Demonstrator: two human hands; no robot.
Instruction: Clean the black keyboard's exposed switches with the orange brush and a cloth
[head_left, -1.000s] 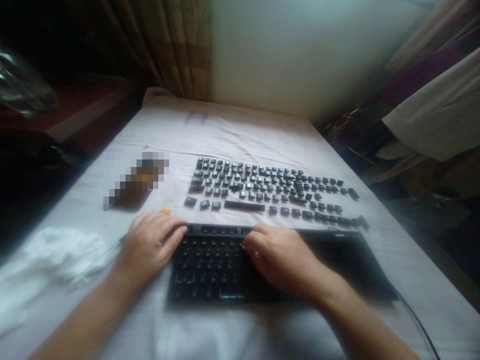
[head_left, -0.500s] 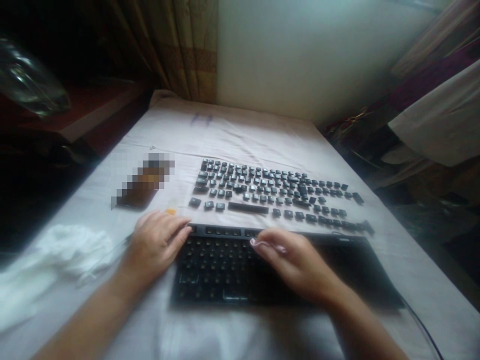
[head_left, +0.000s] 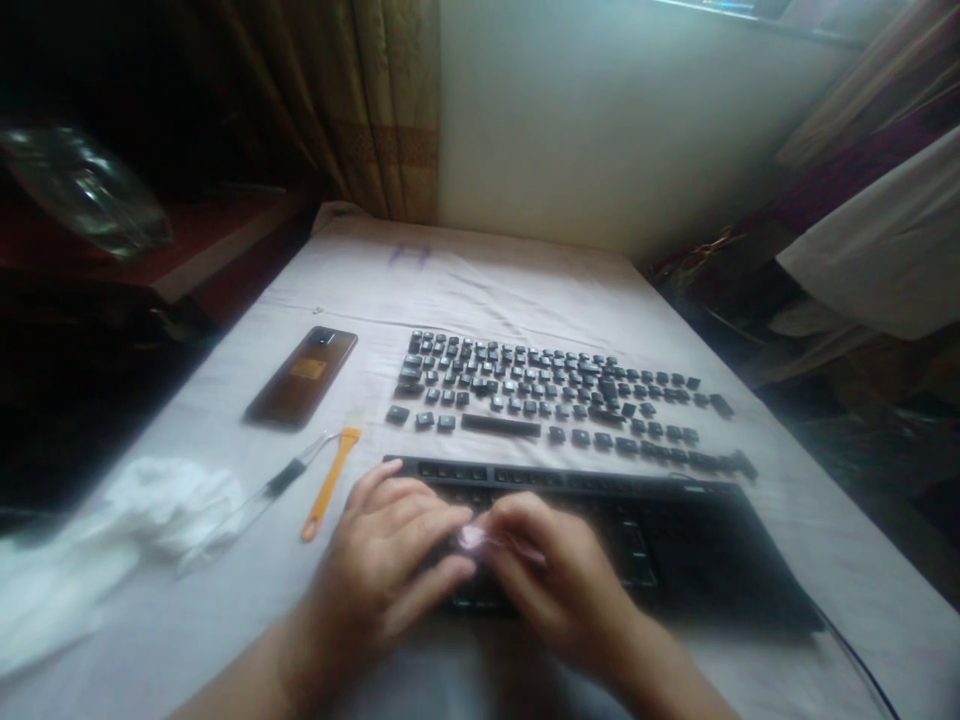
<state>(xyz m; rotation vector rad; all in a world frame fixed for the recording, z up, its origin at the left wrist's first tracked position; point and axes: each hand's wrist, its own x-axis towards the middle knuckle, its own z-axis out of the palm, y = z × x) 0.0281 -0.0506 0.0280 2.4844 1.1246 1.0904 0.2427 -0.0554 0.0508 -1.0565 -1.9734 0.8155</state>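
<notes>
While right fingers (head_left: 519,512) pinch pale cloth (head_left: 471,538) over keyboard (head_left: 720,555), left fingers (head_left: 429,532) parted, creased sheet (head_left: 510,280), curtain (head_left: 375,110), wall (head_left: 585,120).

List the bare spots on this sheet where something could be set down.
The widest bare stretch of sheet lies between the loose keycaps and the wall. A smaller one lies between the phone and the keycaps. It is crowded left of the left hand, with the orange tool and white cloth, and tight between keycaps and keyboard.

Count one black rectangular keyboard (head_left: 712,550), dozens of black plastic keycaps (head_left: 500,426), one brown rectangular phone (head_left: 302,378), one flat orange tool (head_left: 330,485), one slender black-gripped tool (head_left: 285,478).
</notes>
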